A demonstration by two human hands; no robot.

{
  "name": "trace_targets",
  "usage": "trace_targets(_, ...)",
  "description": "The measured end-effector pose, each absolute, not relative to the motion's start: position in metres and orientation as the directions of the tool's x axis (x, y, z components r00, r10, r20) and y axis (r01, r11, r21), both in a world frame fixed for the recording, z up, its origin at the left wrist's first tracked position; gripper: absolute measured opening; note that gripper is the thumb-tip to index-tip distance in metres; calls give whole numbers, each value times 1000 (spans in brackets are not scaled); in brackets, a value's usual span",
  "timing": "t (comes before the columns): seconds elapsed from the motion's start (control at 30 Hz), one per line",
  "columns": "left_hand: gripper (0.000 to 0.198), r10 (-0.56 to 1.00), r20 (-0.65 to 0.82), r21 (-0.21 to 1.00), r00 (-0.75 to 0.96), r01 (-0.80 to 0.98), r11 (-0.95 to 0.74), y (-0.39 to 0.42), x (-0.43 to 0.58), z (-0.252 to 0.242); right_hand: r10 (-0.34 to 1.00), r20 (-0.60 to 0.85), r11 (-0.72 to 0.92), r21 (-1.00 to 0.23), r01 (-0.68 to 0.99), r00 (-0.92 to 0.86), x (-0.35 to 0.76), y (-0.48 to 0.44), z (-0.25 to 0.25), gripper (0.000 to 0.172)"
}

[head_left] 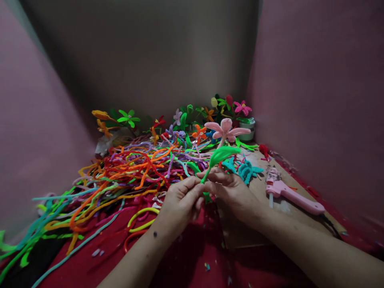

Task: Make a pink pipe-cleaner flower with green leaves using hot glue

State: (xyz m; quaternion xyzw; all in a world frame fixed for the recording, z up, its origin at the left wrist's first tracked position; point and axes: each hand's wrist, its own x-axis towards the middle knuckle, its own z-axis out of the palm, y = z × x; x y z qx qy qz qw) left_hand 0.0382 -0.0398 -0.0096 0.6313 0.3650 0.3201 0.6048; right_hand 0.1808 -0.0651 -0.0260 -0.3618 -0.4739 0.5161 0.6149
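Note:
Both my hands meet at the middle of the view around a green pipe cleaner leaf [221,155]. My left hand [186,197] pinches the leaf's narrow base between thumb and fingers. From the other side my right hand [232,190] closes on the same base, its fingertips touching the left thumb. The leaf's broad, fuzzy blade points up and to the right. Just behind it stands a light pink pipe cleaner flower [227,130] with several petals; its lower stem is hidden behind the leaf and hands.
Loose pipe cleaners [144,160] in many colours heap up on the left. A pink glue gun [292,194] lies on a brown board [244,232] at right. Teal pipe cleaner pieces [248,170] sit beyond my right hand. Finished flowers [128,118] and a pale pot [247,130] line the back.

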Motion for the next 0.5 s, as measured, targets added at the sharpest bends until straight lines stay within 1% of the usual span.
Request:
trace_targets(0.07, 22, 815, -88, 994, 573, 3, 105, -39, 38, -10, 982, 188, 171, -915, -365, -10, 181, -65, -27, 16)
trace_targets(0.17, 18, 776, -99, 967, 623, -124, 222, -37, 37, -11, 981, 162, 103, -898, -428, -104, 183, -64, -28, 16)
trace_targets(0.27, 17, 743, -83, 927, 665, -222, 302, -36, 38, -12, 976, 160, 85, -904, -420, -147, 185, -62, -30, 18)
trace_targets(0.5, 14, 641, -76, 816, 764, -322, 481, -33, 38, -17, 970, 182, 99, -904, -415, -164, 185, -59, -32, 20)
